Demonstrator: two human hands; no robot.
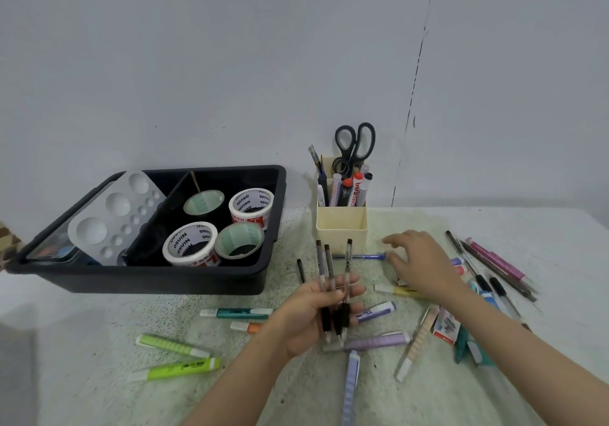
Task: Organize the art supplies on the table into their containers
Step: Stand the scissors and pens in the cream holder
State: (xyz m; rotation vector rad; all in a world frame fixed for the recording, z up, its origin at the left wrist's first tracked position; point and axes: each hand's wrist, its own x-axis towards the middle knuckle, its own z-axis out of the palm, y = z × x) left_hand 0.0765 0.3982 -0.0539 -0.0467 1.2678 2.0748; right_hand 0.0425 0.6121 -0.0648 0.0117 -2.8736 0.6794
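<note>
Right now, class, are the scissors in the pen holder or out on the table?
In. The scissors stand handles-up in the cream pen holder, blades hidden inside.

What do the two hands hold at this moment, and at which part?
The left hand grips three pens low on their barrels, near the black grip sections. The right hand holds nothing; it hovers by a blue pen.

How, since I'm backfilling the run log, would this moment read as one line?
left hand: grips three pens | right hand: open, reaching toward blue pen | highlighters: loose on table
</note>
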